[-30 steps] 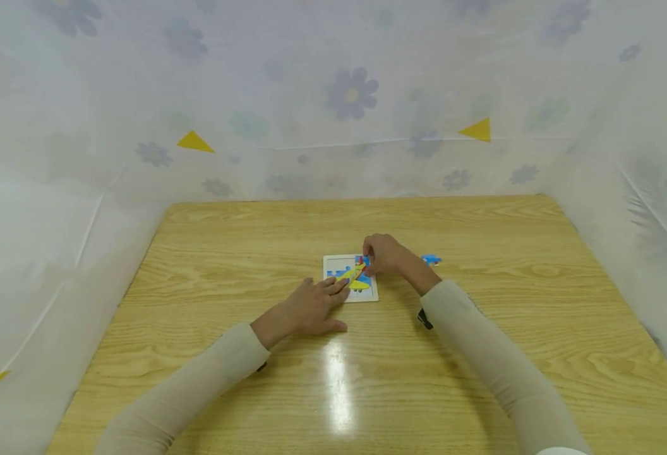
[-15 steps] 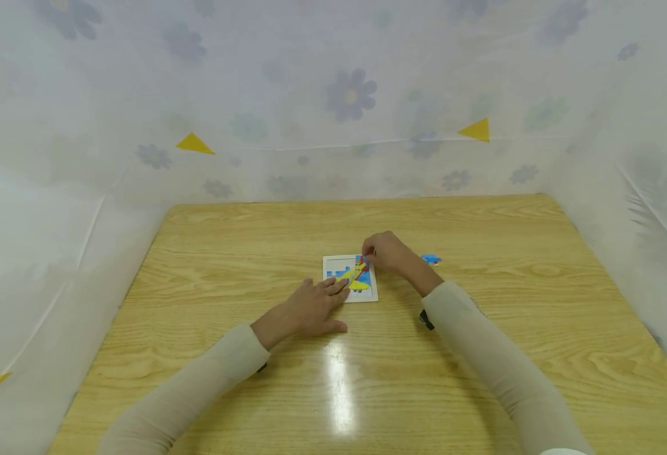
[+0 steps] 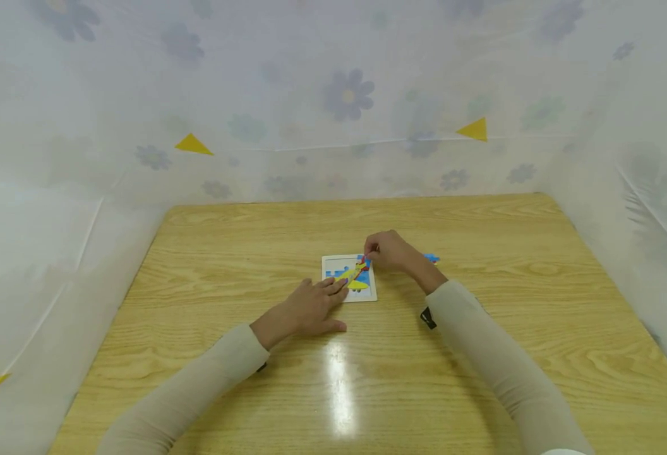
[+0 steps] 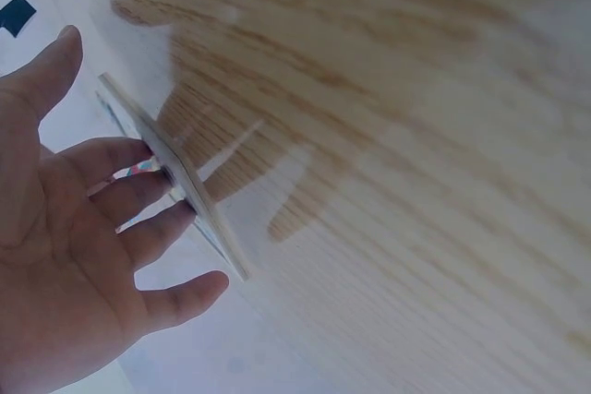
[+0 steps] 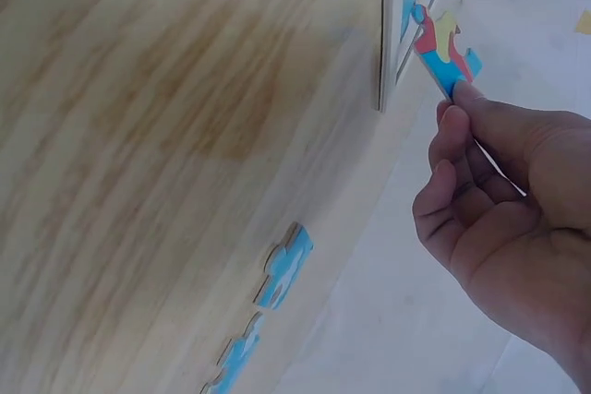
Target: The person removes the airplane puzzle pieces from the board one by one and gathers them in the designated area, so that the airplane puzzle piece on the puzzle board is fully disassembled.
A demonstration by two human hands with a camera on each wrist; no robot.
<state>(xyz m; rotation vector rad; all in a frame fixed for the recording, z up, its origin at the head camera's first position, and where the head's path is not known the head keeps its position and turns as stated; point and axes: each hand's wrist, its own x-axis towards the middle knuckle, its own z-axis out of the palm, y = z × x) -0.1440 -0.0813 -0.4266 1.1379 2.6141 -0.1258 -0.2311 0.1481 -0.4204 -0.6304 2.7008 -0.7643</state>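
A square white-rimmed puzzle board (image 3: 339,256) lies near the table's middle, with yellow and blue airplane pieces in it. My left hand (image 3: 313,308) rests on its lower left part with fingers spread straight; in the left wrist view the fingertips lie over the board's edge (image 4: 205,205). At the board's upper right corner, my right hand (image 3: 389,250) pinches a blue, red and yellow puzzle piece (image 5: 447,57) between thumb and index finger. The right wrist view has this piece tilted, its outer side raised from the board. Whether its inner edge touches the board is unclear.
Loose blue puzzle pieces (image 5: 287,267) lie on the wooden table (image 3: 225,246) right of the board, partly behind my right forearm in the head view. A flowered white curtain (image 3: 288,95) with yellow triangles surrounds the table's back and sides.
My right hand has shifted slightly up and to the right, and the pinched puzzle piece now stands at more of a tilt. My left hand stays put.
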